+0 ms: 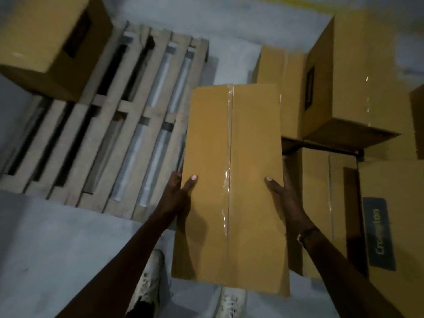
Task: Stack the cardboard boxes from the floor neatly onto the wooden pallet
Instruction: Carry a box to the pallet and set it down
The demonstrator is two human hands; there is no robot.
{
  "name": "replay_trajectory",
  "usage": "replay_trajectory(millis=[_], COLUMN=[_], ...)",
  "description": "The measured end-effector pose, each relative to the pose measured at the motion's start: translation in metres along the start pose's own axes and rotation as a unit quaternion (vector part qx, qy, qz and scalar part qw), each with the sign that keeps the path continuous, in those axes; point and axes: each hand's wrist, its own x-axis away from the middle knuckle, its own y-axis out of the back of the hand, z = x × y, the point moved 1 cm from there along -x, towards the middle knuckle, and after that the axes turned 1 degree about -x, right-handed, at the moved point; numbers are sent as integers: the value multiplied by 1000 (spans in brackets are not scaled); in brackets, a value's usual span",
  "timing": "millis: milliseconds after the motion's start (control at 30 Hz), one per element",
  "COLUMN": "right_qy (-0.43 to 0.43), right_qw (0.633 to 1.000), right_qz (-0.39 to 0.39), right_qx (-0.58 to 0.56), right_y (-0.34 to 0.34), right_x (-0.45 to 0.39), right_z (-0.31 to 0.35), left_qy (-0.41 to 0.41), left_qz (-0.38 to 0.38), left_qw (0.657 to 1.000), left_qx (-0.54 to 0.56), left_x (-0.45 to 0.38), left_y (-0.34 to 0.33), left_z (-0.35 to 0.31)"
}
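Note:
I hold a long taped cardboard box (231, 171) in the air in front of me, its top seam running away from me. My left hand (181, 191) grips its left side, thumb on top. My right hand (283, 191) grips its right side the same way. The wooden pallet (110, 125) lies on the floor to the left of the held box, its slats mostly bare. One cardboard box (50, 40) stands on the pallet's far left corner.
Several cardboard boxes stand on the floor at the right: a large one (358, 81) at the back, a flatter one (280, 83) beside it, one with a dark label (390, 226) near me. My shoes (146, 292) stand on grey concrete below the box.

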Motion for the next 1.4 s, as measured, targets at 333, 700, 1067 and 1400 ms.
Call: replay_trajectory(millis=[333, 700, 1067, 1400], right_qy=[42, 105, 129, 120], right_qw=[988, 940, 900, 908], right_qz=[150, 307, 396, 390], right_qx=[-8, 104, 127, 93], right_y=[-94, -247, -502, -658], right_x=[142, 324, 445, 471], right_z=[218, 337, 321, 319], left_qy=[-45, -34, -58, -55], left_qz=[-159, -337, -444, -449], left_qw=[986, 933, 880, 882], left_qx=[30, 122, 160, 135], left_x=[251, 510, 652, 672], left_y=[124, 249, 453, 607], left_z=[-159, -187, -113, -97])
